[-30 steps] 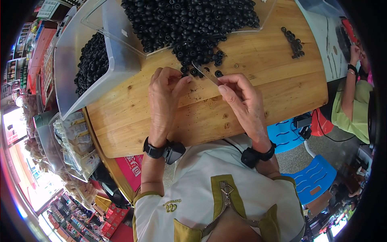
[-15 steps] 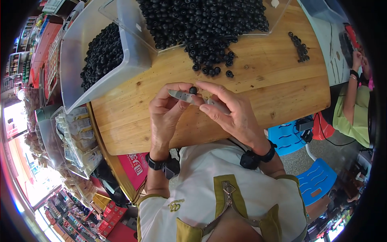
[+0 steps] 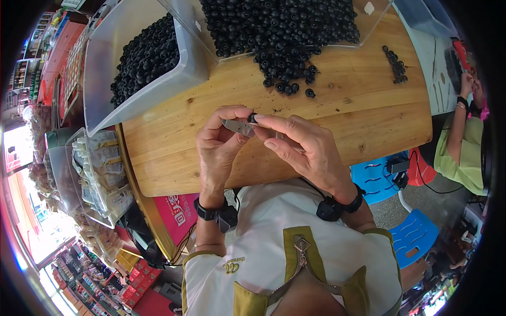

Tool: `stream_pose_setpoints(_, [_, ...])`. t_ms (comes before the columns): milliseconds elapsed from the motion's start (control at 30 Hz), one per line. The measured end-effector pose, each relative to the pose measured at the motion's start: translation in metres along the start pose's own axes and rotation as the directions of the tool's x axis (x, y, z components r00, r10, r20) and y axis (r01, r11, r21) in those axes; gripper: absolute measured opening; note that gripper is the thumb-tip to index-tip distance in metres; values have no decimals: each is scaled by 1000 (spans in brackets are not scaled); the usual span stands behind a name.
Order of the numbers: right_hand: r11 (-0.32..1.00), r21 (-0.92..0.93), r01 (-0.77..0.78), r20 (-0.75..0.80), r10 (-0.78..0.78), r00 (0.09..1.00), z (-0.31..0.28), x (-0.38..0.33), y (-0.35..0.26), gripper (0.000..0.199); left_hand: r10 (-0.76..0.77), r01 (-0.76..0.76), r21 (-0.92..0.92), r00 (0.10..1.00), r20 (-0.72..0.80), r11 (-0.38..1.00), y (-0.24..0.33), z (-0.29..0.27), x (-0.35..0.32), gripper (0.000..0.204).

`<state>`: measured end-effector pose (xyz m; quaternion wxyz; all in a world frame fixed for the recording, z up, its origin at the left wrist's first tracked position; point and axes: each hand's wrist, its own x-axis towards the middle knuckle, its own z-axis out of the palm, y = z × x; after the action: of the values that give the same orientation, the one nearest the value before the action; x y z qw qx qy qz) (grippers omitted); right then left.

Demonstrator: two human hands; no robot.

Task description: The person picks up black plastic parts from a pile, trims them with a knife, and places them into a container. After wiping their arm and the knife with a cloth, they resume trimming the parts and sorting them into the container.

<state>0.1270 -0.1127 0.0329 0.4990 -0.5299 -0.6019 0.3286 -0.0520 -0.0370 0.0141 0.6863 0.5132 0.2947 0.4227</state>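
Observation:
Over the near part of the wooden table, my left hand (image 3: 215,150) pinches a small black round piece (image 3: 252,117) between thumb and fingers. My right hand (image 3: 314,150) is closed around a small knife, its handle mostly hidden by the palm and fingers. The grey blade (image 3: 237,127) points left, just below the piece and near my left thumb. My right index fingertip reaches the side of the piece. Beyond my hands, a heap of similar black pieces (image 3: 284,26) spills from a clear tray onto the table.
A translucent bin (image 3: 126,113) with more black pieces stands at the left. A short cluster of pieces (image 3: 395,64) lies at the right of the wooden table (image 3: 369,121). Blue chairs (image 3: 416,237) stand to the right. Another person's arm (image 3: 457,124) shows at the far right.
My right index finger has come down from above the black piece to its side, and the handle is more covered. The view has shifted slightly, moving the bin and heap rightward in the picture.

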Motion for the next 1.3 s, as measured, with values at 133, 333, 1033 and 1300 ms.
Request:
stream_pose_setpoints(133, [977, 48, -206, 63, 202, 977, -5, 3, -13, 32, -36, 35, -85, 999, -10, 996, 6, 5, -3, 30])
stream_pose_setpoints(333, [979, 92, -180, 77, 173, 982, -4, 1, -11, 17, 8, -7, -123, 1000, 7, 992, -3, -4, -5, 32])
stream_pose_setpoints(1033, [943, 128, -306, -121, 321, 939, -28, 6, 7, 15, 232, -235, -21, 969, -84, 972, 28, -12, -2, 26])
stream_pose_setpoints(1300, [931, 147, -334, -130, 353, 927, -27, -1, 8, 17, 706, -272, 789, 656, -268, 551, 114, -72, 39, 32])
